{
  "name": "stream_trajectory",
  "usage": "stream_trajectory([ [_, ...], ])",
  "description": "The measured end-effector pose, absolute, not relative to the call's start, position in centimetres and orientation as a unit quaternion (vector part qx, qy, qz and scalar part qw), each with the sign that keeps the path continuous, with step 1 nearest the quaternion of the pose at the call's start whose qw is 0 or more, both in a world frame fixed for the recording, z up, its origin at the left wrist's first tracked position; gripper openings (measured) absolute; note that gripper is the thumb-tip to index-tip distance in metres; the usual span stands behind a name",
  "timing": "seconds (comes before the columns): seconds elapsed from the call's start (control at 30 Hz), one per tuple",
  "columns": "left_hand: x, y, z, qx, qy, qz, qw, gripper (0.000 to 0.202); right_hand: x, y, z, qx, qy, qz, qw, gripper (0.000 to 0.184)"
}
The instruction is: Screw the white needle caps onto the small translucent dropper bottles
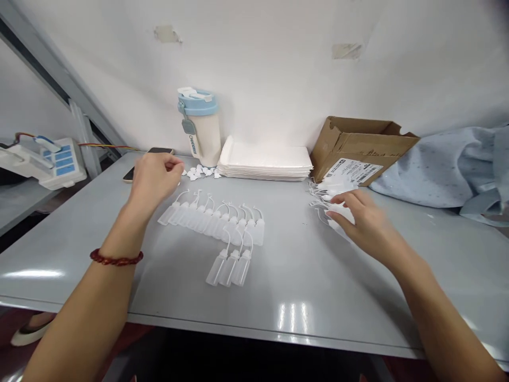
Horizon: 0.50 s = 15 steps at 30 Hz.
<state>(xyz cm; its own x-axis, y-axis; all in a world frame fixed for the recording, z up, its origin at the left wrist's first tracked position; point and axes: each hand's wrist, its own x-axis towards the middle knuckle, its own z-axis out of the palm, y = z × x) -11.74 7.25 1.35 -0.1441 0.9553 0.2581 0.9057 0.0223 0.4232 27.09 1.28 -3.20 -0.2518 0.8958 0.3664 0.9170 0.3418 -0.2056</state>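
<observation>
My left hand (156,176) is above the back left of the table, thumb and fingers pinched together beside a scatter of small white pieces (201,172). Whatever it pinches, if anything, is too small to make out. My right hand (368,225) reaches over a loose pile of small translucent bottles (338,185), its thumb and forefinger apart at the near bottles. Between the hands lies a slanting row of similar flat bottles (210,218) with thin white tethers. In front of that row are three more bottles (228,269) side by side.
At the back stand a cream tumbler with a blue lid (204,127), a stack of white padded envelopes (266,162) and an open cardboard box (358,151). A phone (159,150) lies behind my left hand. Pale blue cloth (429,164) rests at right; a white device (59,162) is far left.
</observation>
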Motion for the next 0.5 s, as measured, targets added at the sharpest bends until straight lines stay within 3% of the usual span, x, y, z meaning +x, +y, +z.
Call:
stream_trajectory([
  [0.2, -14.0, 8.9, -0.1, 0.648, 0.747, 0.134, 0.056, 0.039, 21.3, -1.1, -3.9, -0.443, -0.857, 0.045, 0.261, 0.016],
  [0.5, -13.8, 10.2, -1.7, 0.609, 0.789, 0.034, 0.067, 0.033, 16.6, -4.0, -4.8, -0.354, -0.895, 0.132, 0.238, 0.029],
])
